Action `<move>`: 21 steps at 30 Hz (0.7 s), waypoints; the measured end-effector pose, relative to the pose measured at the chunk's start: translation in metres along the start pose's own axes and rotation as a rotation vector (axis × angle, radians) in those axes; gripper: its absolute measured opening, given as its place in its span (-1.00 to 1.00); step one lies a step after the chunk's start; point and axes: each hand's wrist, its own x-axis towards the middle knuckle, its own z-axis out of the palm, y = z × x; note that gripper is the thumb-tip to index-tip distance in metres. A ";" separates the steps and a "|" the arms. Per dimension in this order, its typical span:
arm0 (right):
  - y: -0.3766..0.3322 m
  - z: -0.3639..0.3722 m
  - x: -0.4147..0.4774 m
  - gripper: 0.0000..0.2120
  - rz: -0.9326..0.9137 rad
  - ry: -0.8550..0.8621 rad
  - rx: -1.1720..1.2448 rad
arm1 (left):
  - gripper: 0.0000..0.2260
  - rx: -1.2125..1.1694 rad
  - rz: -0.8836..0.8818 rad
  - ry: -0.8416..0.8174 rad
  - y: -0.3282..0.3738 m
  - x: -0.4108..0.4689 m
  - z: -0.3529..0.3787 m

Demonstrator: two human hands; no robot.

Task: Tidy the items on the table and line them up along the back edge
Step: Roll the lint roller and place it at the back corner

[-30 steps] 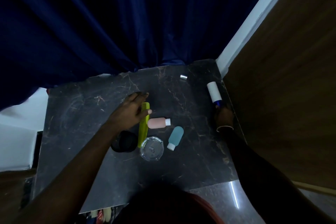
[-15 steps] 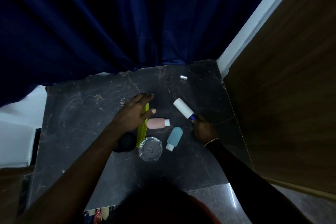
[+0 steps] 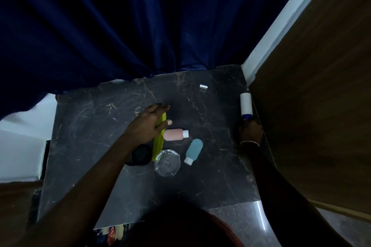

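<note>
On the dark marble table (image 3: 90, 126), my left hand (image 3: 146, 126) lies flat over the upper end of a green comb (image 3: 158, 146), fingers stretched out, thumb on the comb's right side. The comb rests on the table. Beside it lie a pink bottle (image 3: 173, 134) and a blue bottle (image 3: 193, 149), both on their sides. In front of them stand a glass ashtray (image 3: 167, 163) and a black round object (image 3: 139, 155), which my left arm partly hides. At the right edge, my right hand (image 3: 251, 132) grips the blue handle of a white lint roller (image 3: 246, 104).
A small silver cap (image 3: 203, 87) sits near the back right corner. A dark blue curtain (image 3: 140, 26) hangs over the back edge. A brown wooden panel (image 3: 321, 106) stands right against the table's right side. White surfaces lie to the left.
Half a second ago my right hand held the lint roller near the table's middle; it has swung back to the right edge. My left hand has stayed on the comb.
</note>
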 end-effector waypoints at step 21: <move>-0.031 0.032 -0.053 -0.64 -0.698 -0.333 -0.439 | -0.47 0.002 0.012 0.009 0.000 -0.011 0.000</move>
